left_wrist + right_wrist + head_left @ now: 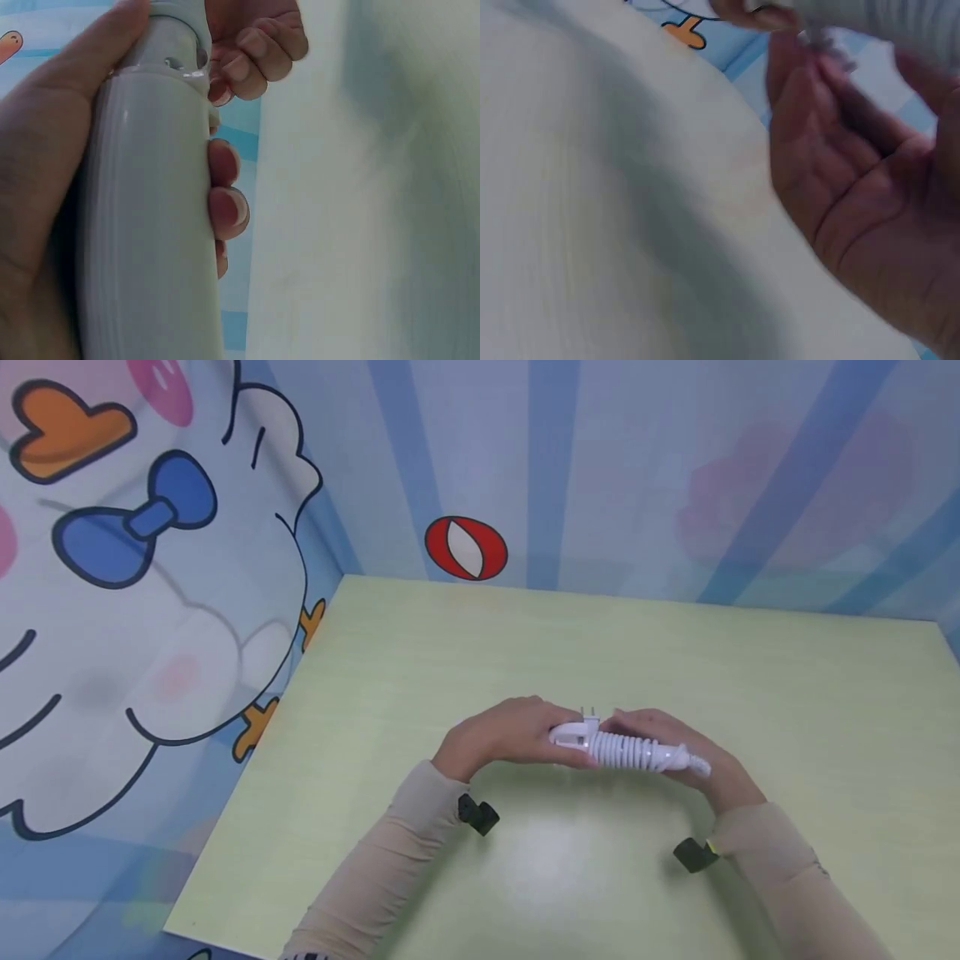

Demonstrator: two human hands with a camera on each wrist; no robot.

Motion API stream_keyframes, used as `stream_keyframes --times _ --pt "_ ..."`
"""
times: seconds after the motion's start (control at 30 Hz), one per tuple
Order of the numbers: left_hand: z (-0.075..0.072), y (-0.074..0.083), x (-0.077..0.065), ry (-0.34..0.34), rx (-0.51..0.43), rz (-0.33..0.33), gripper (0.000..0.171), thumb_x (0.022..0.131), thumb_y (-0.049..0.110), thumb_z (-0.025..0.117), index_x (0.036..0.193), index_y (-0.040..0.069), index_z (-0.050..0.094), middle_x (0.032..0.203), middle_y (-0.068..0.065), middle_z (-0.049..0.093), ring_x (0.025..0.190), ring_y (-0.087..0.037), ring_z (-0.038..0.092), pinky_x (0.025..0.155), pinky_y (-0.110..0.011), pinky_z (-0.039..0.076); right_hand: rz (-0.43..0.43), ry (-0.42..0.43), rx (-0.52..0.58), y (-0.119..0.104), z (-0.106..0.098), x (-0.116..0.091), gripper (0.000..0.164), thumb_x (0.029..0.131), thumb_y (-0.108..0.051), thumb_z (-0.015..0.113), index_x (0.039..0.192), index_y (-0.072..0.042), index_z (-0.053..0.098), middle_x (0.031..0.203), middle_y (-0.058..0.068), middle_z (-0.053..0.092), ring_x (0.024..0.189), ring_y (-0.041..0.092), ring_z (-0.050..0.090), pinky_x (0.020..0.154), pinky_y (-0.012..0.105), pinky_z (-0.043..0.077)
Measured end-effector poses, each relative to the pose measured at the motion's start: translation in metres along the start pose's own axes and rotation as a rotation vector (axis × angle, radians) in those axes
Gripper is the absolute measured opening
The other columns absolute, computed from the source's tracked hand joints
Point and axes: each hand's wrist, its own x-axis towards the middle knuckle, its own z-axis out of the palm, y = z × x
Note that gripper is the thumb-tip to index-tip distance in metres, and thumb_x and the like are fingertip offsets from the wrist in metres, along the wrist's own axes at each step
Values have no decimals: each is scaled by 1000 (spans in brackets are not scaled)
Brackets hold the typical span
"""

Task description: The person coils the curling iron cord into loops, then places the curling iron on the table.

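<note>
My left hand (517,731) grips a white appliance with a smooth rounded body (150,210); the thumb lies along one side and fingertips curl round the other. Its exact kind does not show. A white cord (626,752) is wound in tight coils round its narrower part, pointing right. On its far side a two-prong plug (591,722) sticks up by the left thumb. Behind the coils is my right hand (667,739), fingers loosely bent, fingertips close to the plug. In the right wrist view its palm (877,210) faces the camera, below the coils.
Both hands are over a pale yellow-green table (420,643). A blue-striped wall (622,485) rises behind its far edge, and a wall with a large cartoon bird (240,560) borders the left edge. Small black cameras (477,814) sit on both wrists.
</note>
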Motion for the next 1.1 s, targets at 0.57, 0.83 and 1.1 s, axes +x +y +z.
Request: stream_keyframes --times 0.57,0.83,1.1 --pt "19 -10 7 16 114 -89 48 80 66 61 106 26 61 87 13 61 76 -5 56 66 -20 45 214 -44 -105 -1 -13 22 41 94 -32 60 121 -1 60 89 6 67 72 14 62 62 28 52" --pt "26 -16 15 7 124 -149 49 82 62 62 112 24 61 94 11 62 81 -7 56 71 -23 44 256 54 -319 -7 -9 35 48 90 -43 62 120 -6 63 89 6 66 74 17 60 65 30 50" --pt "28 -15 19 -5 150 -196 50 83 58 63 117 22 61 102 7 63 86 -8 55 76 -25 44 246 144 -338 1 -5 44 44 87 -46 66 109 -8 69 82 3 65 70 15 59 63 29 49"
